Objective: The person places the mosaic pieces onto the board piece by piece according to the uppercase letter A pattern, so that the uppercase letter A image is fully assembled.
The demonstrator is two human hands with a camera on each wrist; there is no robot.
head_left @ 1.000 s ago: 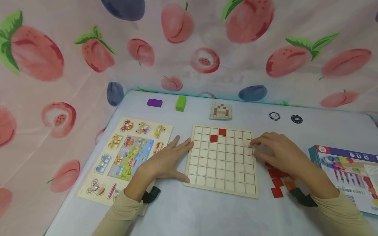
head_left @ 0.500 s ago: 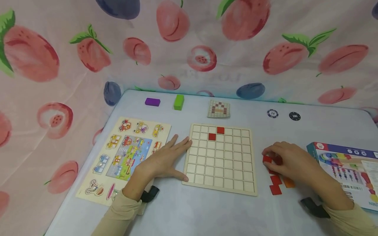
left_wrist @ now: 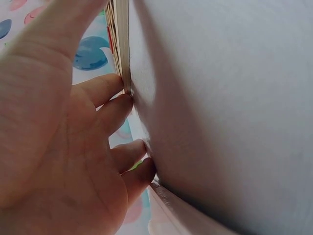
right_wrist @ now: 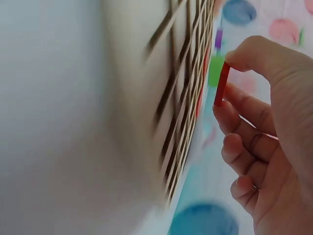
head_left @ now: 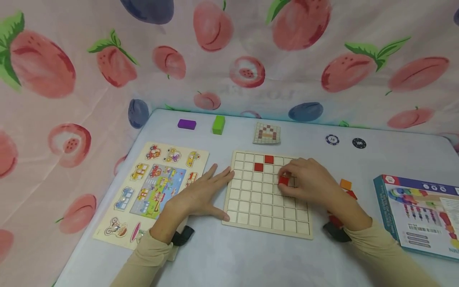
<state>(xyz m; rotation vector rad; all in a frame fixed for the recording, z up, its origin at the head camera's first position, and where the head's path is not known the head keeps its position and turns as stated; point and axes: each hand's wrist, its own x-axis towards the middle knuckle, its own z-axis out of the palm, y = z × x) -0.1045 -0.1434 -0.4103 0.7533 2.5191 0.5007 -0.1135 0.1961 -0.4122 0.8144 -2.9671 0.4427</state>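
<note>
1. White cloth covers the counter (head_left: 215, 261) I'm watching remotely.
2. Nearest, I have the left grip (head_left: 201, 199) spread wide, fingertips touching the left edge of the square, pale wooden grid board (head_left: 263, 209). If that pressure slackened, I judge the board could slide.
3. Under my right forearm lie loose, flat square tiles, red (head_left: 352, 194) and orange (head_left: 346, 184), partly hidden; a low sweep of the sleeve might scatter them.
4. My right grip (head_left: 309, 185) is narrow, pinching one thin red square tile (head_left: 283, 180) over the board, right of centre. I can't tell which cell is beneath; released tilted, it could catch a ridge and sit crooked.
5. Farther up, two red tiles (head_left: 258, 167) sit corner to corner in cells; careless knuckles could dislodge them.
6. Beyond stands a small gridded pattern card (head_left: 267, 133), then a pink fruit-print backdrop (head_left: 215, 59).
</note>
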